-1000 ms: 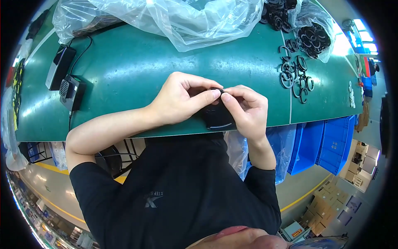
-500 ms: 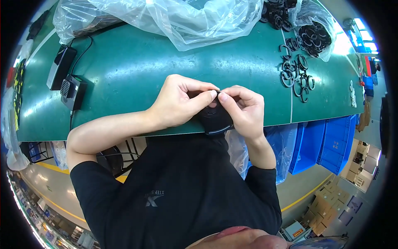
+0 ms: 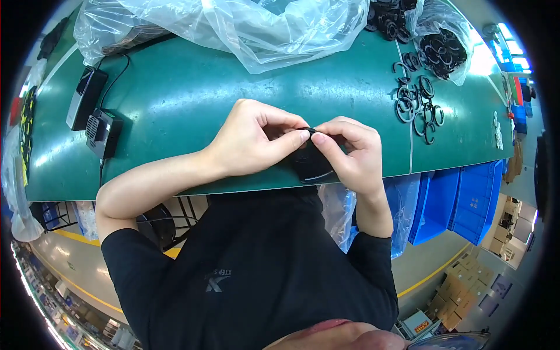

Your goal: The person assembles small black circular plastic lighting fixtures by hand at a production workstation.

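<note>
Both my hands pinch the top edge of a black, flat piece (image 3: 312, 164) near the front edge of the green table. My left hand (image 3: 251, 139) grips that edge between thumb and fingers. Close beside it, my right hand (image 3: 354, 153) pinches the same edge, thumb on the near side. The piece hangs below the fingertips, with a pale curved strip along its lower rim. Its exact kind does not show. Part of it is hidden behind the fingers.
Loose black rings (image 3: 417, 102) lie at the right, beside a clear bag of black rings (image 3: 443, 52). Plastic sheeting (image 3: 262, 35) covers the back. Two black devices with a cable (image 3: 104, 133) stand at the left. Blue crates (image 3: 475, 201) sit below the table's right edge.
Both hands and the black piece have shifted slightly to the right. The right hand has tilted a little, and both pinches stay closed on the piece's edge.
</note>
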`<state>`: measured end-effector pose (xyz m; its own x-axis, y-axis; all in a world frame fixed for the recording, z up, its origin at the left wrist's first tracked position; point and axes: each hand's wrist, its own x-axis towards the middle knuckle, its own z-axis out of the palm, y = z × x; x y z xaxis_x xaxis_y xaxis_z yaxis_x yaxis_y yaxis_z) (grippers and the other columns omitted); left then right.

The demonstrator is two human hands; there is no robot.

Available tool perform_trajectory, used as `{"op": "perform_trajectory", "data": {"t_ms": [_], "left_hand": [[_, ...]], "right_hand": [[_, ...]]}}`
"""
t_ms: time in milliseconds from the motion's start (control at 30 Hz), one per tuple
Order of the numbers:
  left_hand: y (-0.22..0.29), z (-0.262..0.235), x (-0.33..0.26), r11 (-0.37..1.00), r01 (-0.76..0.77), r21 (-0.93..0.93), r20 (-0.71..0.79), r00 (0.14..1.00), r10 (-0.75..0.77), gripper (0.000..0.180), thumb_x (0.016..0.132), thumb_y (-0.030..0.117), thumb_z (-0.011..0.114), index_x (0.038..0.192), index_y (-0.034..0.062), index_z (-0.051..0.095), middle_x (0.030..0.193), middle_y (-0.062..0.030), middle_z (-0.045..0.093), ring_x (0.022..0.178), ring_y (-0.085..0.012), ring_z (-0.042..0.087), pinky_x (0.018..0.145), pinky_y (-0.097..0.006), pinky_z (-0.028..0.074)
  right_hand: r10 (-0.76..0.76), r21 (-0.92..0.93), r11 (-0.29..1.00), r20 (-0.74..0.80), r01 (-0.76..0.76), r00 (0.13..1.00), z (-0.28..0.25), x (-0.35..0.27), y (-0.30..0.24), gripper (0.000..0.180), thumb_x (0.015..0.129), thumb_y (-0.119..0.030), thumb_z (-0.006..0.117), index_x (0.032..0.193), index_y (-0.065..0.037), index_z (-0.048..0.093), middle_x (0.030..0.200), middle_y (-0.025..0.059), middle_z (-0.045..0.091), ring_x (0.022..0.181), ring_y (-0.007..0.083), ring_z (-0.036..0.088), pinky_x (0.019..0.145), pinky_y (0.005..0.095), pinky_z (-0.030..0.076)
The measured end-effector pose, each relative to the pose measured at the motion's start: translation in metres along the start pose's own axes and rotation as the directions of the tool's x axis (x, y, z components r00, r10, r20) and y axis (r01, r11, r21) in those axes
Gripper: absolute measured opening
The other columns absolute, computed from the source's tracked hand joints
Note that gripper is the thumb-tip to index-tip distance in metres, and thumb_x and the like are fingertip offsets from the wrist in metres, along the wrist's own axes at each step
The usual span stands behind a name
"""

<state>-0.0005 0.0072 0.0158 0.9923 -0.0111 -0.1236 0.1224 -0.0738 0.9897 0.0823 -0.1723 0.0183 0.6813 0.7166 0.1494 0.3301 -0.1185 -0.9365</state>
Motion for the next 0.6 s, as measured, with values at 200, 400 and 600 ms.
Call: {"op": "perform_trajectory", "data": {"t_ms": [200, 400, 600], "left_hand": [[-0.001, 0.004, -0.006, 0.994, -0.088, -0.069, -0.033, 0.996, 0.085, 0.015, 0.083, 0.006, 0.061, 0.092, -0.0051, 0.066, 0.077, -0.0085, 0.067, 0.071, -0.0085, 0.061, 0.065, -0.022, 0.049], [-0.004, 0.004, -0.005, 0.982, -0.012, -0.191, -0.029, 1.0, 0.007, 0.015, 0.083, 0.005, 0.06, 0.092, -0.0055, 0.066, 0.078, -0.0094, 0.067, 0.072, -0.0097, 0.062, 0.066, -0.022, 0.05], [-0.003, 0.005, 0.002, 0.974, 0.027, -0.223, 0.023, 0.999, -0.022, 0.017, 0.083, 0.008, 0.06, 0.09, -0.0061, 0.066, 0.076, -0.0079, 0.066, 0.07, -0.0089, 0.06, 0.065, -0.023, 0.049]], "right_hand": [[0.083, 0.23, 0.97, -0.002, -0.08, 0.997, 0.01, -0.006, 0.006, 0.008, 0.079, 0.0, 0.063, 0.084, 0.006, 0.064, 0.073, 0.0096, 0.063, 0.065, 0.0125, 0.061, 0.058, 0.0206, 0.047], [0.087, 0.222, 0.971, 0.034, -0.093, 0.996, 0.011, -0.005, 0.0, 0.008, 0.081, 0.005, 0.056, 0.084, 0.009, 0.063, 0.076, 0.0106, 0.062, 0.068, 0.0127, 0.058, 0.061, 0.0211, 0.045], [0.189, 0.338, 0.922, 0.038, -0.19, 0.981, 0.008, -0.007, 0.003, 0.012, 0.084, -0.004, 0.059, 0.087, 0.005, 0.066, 0.076, 0.0089, 0.066, 0.069, 0.0105, 0.062, 0.062, 0.0208, 0.048]]}}
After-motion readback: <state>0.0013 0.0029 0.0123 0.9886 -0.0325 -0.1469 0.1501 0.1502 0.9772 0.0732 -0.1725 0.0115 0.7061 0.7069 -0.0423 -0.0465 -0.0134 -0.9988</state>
